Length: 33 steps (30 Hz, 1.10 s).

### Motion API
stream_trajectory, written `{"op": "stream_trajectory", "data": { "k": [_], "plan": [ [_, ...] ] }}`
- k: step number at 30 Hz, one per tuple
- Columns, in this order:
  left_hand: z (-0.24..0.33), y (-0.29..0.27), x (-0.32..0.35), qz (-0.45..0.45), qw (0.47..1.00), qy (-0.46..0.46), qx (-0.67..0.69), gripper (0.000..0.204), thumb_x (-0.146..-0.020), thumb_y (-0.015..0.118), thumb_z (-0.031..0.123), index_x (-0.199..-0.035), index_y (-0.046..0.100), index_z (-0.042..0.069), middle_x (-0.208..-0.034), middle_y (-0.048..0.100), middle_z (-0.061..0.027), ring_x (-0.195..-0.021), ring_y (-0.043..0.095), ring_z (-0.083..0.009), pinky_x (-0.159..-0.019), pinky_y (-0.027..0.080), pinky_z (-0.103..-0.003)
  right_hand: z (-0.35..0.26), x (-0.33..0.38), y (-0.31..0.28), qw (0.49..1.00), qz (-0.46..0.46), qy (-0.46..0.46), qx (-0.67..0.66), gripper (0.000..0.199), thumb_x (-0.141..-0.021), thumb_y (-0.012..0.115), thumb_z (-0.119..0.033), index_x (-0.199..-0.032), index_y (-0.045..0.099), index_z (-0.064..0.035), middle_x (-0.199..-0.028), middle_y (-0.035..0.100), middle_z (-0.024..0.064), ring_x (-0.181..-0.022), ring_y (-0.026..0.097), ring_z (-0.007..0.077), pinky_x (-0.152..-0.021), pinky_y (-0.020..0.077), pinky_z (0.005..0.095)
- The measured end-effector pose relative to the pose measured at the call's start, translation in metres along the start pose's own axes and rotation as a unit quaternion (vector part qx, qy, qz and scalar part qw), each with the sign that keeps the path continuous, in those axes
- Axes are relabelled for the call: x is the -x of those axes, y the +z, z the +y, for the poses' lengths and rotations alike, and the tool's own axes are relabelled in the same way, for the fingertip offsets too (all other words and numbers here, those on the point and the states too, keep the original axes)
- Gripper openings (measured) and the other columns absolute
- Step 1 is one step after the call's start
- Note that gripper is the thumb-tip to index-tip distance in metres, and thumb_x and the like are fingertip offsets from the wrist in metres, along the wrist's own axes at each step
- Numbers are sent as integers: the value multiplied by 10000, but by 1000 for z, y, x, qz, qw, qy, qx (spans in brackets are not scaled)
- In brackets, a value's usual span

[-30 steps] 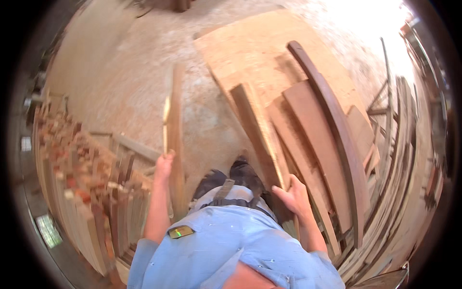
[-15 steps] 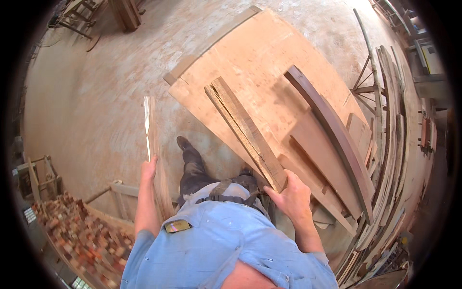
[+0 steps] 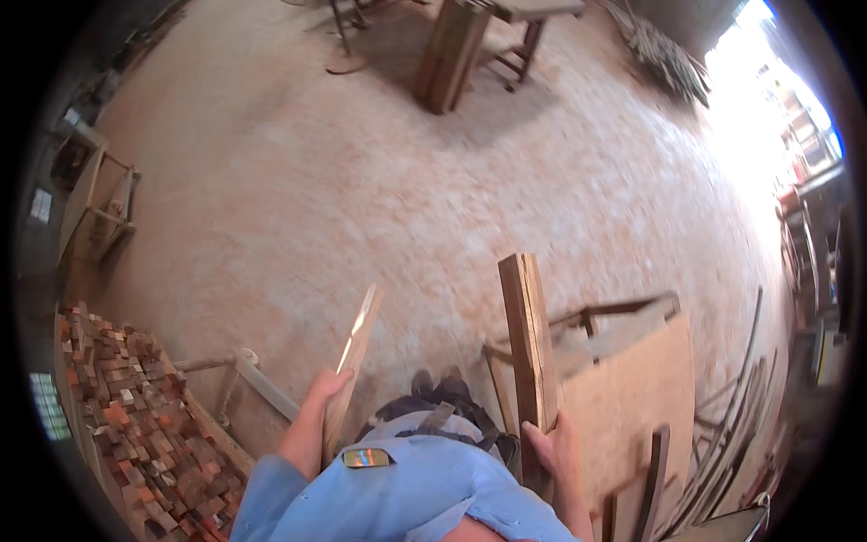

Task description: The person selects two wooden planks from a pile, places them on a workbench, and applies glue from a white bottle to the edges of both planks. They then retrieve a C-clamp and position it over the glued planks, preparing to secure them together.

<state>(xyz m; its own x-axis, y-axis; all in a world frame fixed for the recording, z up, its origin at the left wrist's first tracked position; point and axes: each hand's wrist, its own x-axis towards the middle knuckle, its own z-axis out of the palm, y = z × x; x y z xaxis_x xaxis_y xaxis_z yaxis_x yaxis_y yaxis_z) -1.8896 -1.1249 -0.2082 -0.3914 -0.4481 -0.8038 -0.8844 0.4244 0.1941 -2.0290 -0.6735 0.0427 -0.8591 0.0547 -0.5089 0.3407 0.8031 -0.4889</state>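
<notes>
My left hand point(image 3: 327, 388) is closed around a thin, pale wooden strip point(image 3: 359, 336), which points up and forward with a bright edge catching the light. On the other side, my right hand point(image 3: 554, 443) grips a thick wooden beam point(image 3: 519, 316). A long split runs down the beam's length, and it stands tilted steeply upward, its far end over the floor. Just right of the beam is a plywood-topped table point(image 3: 628, 388). A dark curved wooden piece point(image 3: 654, 479) lies on the table's near part.
At lower left a bin holds a heap of small wooden blocks point(image 3: 144, 443), with a pale frame rail point(image 3: 266, 384) beside it. Long wooden poles point(image 3: 736, 443) lean at lower right. Dark stacked boards point(image 3: 452, 54) and a small table point(image 3: 533, 11) stand far ahead on the dusty floor point(image 3: 343, 190).
My body has turned left, away from the plywood table, which now sits lower right. Both hands keep their wood; the beam has swung from over the tabletop to a steeper position beside it.
</notes>
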Motion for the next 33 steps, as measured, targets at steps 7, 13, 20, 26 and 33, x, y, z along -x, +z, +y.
{"op": "stream_trajectory", "data": {
  "k": [7,13,20,26,33],
  "plan": [
    [-47,-69,-51,-3,993,-87,81,764,-785,623,643,-1018,696,-81,-943,707,-232,-895,681,-316,-793,521,-420,-156,-140,30,994,-58,-75,61,628,-712,755,-498,-985,615,50,-895,667,297,-904,650,453,-777,514,487],
    [-20,-149,-51,-38,967,-167,187,659,-796,674,539,-1072,689,-60,-1024,687,-253,-857,681,-271,-775,524,-418,-308,-280,69,974,-118,-136,137,658,-728,714,-531,-1021,614,50,-954,675,293,-951,657,435,-834,513,476],
    [15,-261,-159,23,961,-158,225,633,-795,675,528,-1094,688,-29,-1031,687,-255,-869,685,-283,-775,524,-425,-477,-410,161,938,-155,-208,230,645,-753,712,-569,-1044,614,-2,-940,691,244,-923,667,410,-797,520,490],
    [9,-382,-283,28,964,-127,230,612,-795,675,518,-1114,687,-3,-1036,687,-256,-879,689,-292,-775,525,-431,-603,-491,255,915,-173,-201,305,636,-749,718,-579,-1076,605,-44,-961,701,205,-923,673,388,-789,524,493],
    [-26,-555,-385,38,962,-129,236,590,-794,675,508,-1137,686,27,-1043,686,-257,-891,693,-304,-775,525,-439,-727,-574,353,914,-196,-152,320,604,-718,744,-550,-1014,633,-35,-964,689,219,-924,663,389,-796,523,469]
  ]
}}
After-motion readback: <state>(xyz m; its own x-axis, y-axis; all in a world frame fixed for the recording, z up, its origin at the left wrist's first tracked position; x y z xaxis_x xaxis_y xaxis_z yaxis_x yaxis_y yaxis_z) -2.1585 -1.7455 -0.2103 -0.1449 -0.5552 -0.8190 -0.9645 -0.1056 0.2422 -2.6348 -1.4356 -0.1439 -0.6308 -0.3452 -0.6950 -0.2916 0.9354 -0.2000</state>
